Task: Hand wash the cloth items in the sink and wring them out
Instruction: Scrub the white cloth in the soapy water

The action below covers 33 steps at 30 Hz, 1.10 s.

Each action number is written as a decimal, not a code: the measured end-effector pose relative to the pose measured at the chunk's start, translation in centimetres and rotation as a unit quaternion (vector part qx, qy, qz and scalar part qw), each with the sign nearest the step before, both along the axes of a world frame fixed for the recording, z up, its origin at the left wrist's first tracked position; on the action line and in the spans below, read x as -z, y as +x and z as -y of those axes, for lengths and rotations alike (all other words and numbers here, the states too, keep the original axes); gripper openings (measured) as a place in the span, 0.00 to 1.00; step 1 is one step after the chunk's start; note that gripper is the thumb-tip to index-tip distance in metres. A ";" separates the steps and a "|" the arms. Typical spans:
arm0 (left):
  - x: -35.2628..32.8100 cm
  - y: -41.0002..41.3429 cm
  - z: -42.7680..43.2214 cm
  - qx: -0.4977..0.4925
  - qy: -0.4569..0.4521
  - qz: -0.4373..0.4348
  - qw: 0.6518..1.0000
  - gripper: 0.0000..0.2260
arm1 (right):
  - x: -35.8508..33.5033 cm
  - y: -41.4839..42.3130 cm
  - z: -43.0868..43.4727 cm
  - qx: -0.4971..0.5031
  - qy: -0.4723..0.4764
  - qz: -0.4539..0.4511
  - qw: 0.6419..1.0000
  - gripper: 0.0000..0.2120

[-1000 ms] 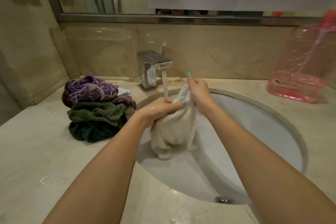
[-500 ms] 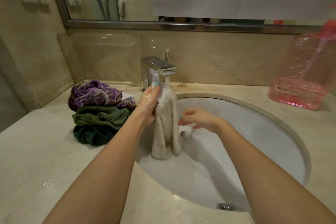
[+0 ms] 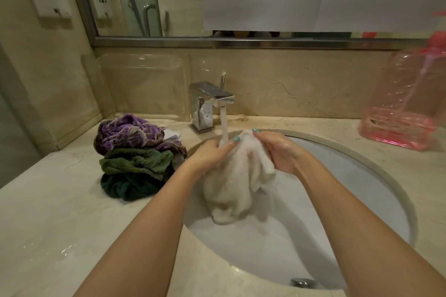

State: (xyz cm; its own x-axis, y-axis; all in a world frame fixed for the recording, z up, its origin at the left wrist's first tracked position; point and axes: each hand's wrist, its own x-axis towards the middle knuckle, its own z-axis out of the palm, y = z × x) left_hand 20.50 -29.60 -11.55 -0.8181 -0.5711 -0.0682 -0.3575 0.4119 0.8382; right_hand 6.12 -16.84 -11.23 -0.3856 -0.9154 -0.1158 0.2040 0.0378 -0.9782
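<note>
A wet white cloth [image 3: 231, 183] hangs bunched over the white oval sink [image 3: 362, 200]. My left hand [image 3: 210, 154] grips its top left part, right under the stream running from the chrome faucet [image 3: 210, 101]. My right hand [image 3: 277, 149] holds the cloth's top right side, fingers pressed on the fabric. The cloth's lower end reaches the basin's left slope.
A pile of purple, green and dark green cloths [image 3: 137, 154] lies on the marble counter [image 3: 48, 224] left of the sink. A pink plastic jug [image 3: 407, 103] stands at the back right. A mirror and a wall run behind the faucet.
My right hand came back up from the basin and took hold of the cloth's top. My left hand lowered slightly, and the cloth went from a narrow hanging strip to a wider bunch.
</note>
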 end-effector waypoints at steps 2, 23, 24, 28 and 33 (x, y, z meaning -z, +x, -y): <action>0.3 0.2 0.2 0.061 -0.009 0.063 0.996 0.24 | -0.2 0.0 0.0 0.026 -0.023 0.026 0.999 0.12; 0.5 -2.1 1.1 -0.152 0.183 -0.237 0.942 0.18 | 1.6 4.7 6.1 0.236 0.008 -0.156 0.959 0.17; 0.5 -2.3 0.9 -0.163 0.149 -0.221 0.950 0.19 | 1.6 5.4 6.3 0.229 0.003 -0.162 0.960 0.17; 0.3 -2.3 0.7 -0.250 0.103 -0.111 0.956 0.22 | 1.3 6.7 7.1 0.188 -0.005 -0.165 0.968 0.17; 0.7 -2.7 -2.9 -0.176 0.098 -0.138 0.970 0.21 | 0.9 4.4 7.7 0.314 0.150 -0.242 0.906 0.14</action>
